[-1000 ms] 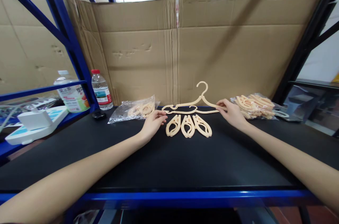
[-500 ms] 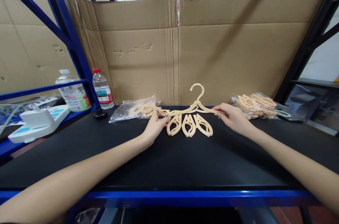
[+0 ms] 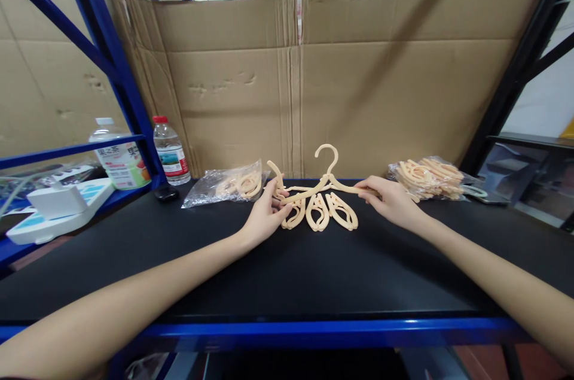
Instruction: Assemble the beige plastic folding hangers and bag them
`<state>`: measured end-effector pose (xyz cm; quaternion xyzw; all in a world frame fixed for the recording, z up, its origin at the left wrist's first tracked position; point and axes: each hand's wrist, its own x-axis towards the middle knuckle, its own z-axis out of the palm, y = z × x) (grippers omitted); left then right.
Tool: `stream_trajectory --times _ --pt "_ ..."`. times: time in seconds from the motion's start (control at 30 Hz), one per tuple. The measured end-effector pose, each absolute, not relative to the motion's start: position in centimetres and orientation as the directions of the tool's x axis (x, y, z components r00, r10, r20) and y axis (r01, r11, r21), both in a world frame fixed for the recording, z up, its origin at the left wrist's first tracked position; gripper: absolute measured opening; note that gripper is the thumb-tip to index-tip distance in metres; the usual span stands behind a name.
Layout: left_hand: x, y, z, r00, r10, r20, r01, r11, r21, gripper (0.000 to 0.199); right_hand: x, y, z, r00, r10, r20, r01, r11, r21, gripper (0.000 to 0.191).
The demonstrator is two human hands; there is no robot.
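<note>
A cream folding clothes hanger (image 3: 329, 179) is held between my two hands just above the black tabletop, its hook pointing up. My left hand (image 3: 265, 212) is closed on the hanger's left arm, and a curved end piece sticks up above the fingers. On the other side, my right hand (image 3: 389, 199) pinches the right arm, hiding part of it. In front of the hanger, three folded hangers lie in a row: a left one (image 3: 293, 225) partly behind my left fingers, a middle one (image 3: 318, 225) and a right one (image 3: 350, 221).
A clear bag of folded hangers (image 3: 210, 188) lies left, and a fuller bag (image 3: 430, 178) lies right. Behind my left arm are a red-capped water bottle (image 3: 173, 155), a black mouse (image 3: 167, 193) and a white power strip (image 3: 63, 212). Cardboard (image 3: 233, 93) walls the back.
The hanger's left end piece has swung up above my left hand. Both hands still hold the arms, and the view has shifted slightly.
</note>
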<state>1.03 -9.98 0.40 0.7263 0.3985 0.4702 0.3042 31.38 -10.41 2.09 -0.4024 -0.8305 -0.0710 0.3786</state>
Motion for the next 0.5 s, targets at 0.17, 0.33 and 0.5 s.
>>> stream_trajectory --times 0.17,0.33,0.5 --pt "1.11 -9.98 0.31 0.249 0.843 0.476 0.314 -0.536 0.784 0.065 31.35 -10.38 1.96 -0.392 0.620 0.679 0.717 0.669 -0.197 0.017" --pt "1.19 -10.03 0.28 0.243 0.832 0.499 0.298 -0.553 0.778 0.051 31.21 -10.51 2.07 -0.416 0.624 0.662 0.708 0.679 -0.195 0.020" --pt "1.10 -9.86 0.48 0.213 0.849 0.483 0.251 -0.525 0.813 0.030 31.24 -10.34 2.09 -0.443 0.604 0.662 0.708 0.689 -0.155 0.021"
